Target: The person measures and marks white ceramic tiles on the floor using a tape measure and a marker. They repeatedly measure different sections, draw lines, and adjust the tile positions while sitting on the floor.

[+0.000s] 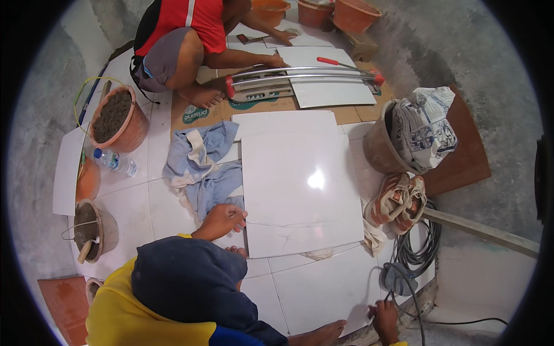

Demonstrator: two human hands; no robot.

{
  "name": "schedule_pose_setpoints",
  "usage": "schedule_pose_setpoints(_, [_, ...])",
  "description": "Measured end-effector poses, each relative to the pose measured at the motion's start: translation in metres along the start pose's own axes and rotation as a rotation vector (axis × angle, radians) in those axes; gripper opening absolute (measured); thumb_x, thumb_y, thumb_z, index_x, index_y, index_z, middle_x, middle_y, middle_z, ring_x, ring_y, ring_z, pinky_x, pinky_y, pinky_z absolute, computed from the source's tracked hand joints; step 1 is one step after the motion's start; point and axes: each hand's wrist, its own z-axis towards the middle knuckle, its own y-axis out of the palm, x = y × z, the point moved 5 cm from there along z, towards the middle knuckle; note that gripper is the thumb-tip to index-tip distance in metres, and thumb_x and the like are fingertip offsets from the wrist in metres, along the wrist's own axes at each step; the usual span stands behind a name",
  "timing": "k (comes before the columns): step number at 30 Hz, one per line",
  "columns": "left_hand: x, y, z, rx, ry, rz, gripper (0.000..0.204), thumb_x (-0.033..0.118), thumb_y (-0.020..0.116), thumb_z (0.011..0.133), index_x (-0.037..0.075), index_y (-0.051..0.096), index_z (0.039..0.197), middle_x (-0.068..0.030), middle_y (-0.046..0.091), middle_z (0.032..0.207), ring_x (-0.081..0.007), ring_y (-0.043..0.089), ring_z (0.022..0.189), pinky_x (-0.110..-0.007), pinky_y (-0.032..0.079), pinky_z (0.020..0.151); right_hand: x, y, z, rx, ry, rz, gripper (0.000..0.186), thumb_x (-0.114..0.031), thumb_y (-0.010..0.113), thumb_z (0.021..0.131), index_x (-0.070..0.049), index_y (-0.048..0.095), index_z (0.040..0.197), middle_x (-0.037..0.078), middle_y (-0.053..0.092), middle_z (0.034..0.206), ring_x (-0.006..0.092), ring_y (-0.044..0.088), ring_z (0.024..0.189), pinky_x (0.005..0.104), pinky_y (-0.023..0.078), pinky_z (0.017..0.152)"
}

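A large white tile (300, 173) lies in front of me on top of another white tile, with thin lines and a cross drawn near its close edge. At its left edge is my left hand (222, 222), fingers curled together; what they pinch, if anything, I cannot make out. Down at the lower right, my right hand (385, 320) is closed around a thin black cable (389, 296). Just beyond it sits a grey-blue rounded object (399, 279) among the cables. A crumpled blue cloth (208, 164) lies left of the tile.
Across from me a person in red (193, 29) squats by a tile cutter (306, 78) holding a white tile. Buckets of mortar (112, 112) and a water bottle (115, 161) stand left. Right are shoes (398, 199), a bucket with a sack (381, 138) and coiled cable (430, 248).
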Motion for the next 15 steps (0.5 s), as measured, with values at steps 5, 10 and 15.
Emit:
schedule_pose_setpoints(5, [0.006,0.009,-0.005,0.014,0.073,0.009,0.034,0.029,0.068,0.104,-0.005,0.074,0.108,-0.0093,0.079,0.091,-0.0138,0.073,0.073,-0.029,0.054,0.067,0.019,0.03,-0.071,0.007,-0.025,-0.126,0.062,-0.018,0.08,0.094,-0.01,0.056,0.15,0.015,0.068,0.124,0.0351,0.069,0.105,0.0433,0.061,0.08])
schedule_pose_setpoints(10, [0.022,0.02,-0.008,-0.001,0.133,0.016,0.03,0.024,0.068,0.105,-0.005,0.074,0.107,-0.0104,0.078,0.089,-0.0135,0.07,0.071,-0.03,0.055,0.069,0.022,0.061,-0.076,0.04,0.447,0.093,0.051,-0.003,0.078,0.082,0.0,0.054,0.127,0.025,0.058,0.124,0.0466,0.057,0.115,0.0533,0.05,0.096])
schedule_pose_setpoints(15, [0.029,0.031,-0.005,-0.034,0.188,-0.044,0.024,0.017,0.069,0.103,-0.005,0.075,0.109,-0.0096,0.076,0.086,-0.0141,0.07,0.072,-0.029,0.056,0.069,0.031,0.075,-0.049,0.309,0.675,1.376,0.022,-0.027,0.052,0.106,-0.008,0.06,0.101,0.006,0.063,0.106,0.0137,0.06,0.089,0.0324,0.049,0.07])
